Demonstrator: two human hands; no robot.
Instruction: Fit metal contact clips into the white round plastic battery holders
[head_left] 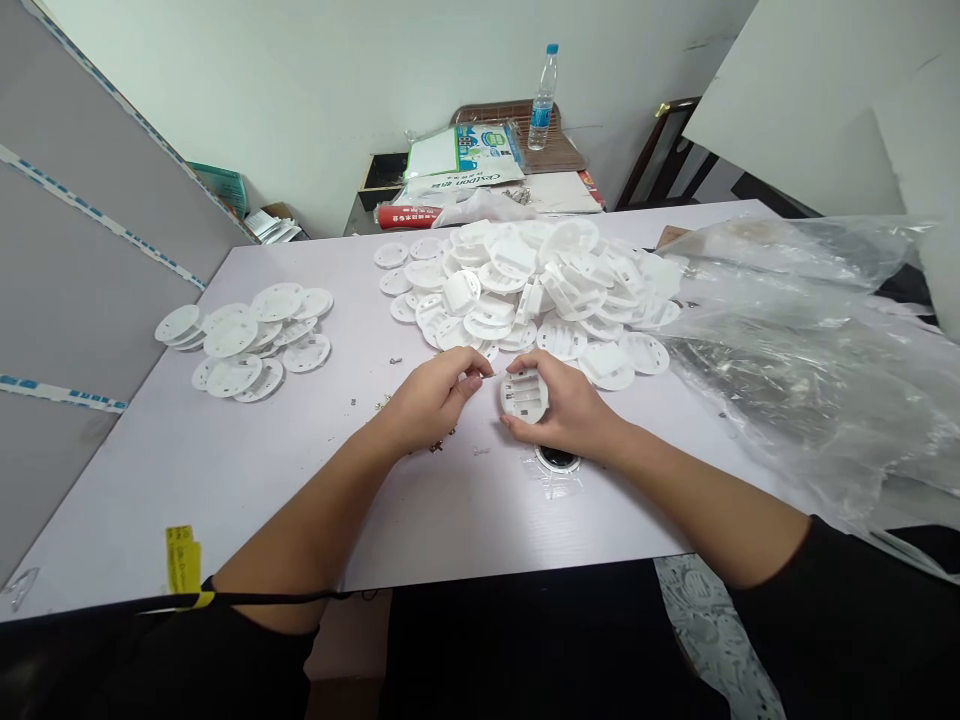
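Observation:
My right hand (559,400) grips a round white plastic battery housing (525,397) by its rim, with the slotted compartment side facing me. Just left of it, my left hand (442,395) is closed in a pinch on a small thin metal piece (488,375), its tip pointing at the housing but apart from it. Under my left hand lie scattered small metal parts (437,446), partly hidden by the hand. A black round disc with a pale rim (559,458) is on the table below my right hand, clear tape around it.
Behind my hands a large heap of white round housings (517,280) covers the back middle. A smaller pile of white discs (255,335) lies left. Clear plastic bags (795,350) spread over the right side. A water bottle (543,100) stands beyond the table.

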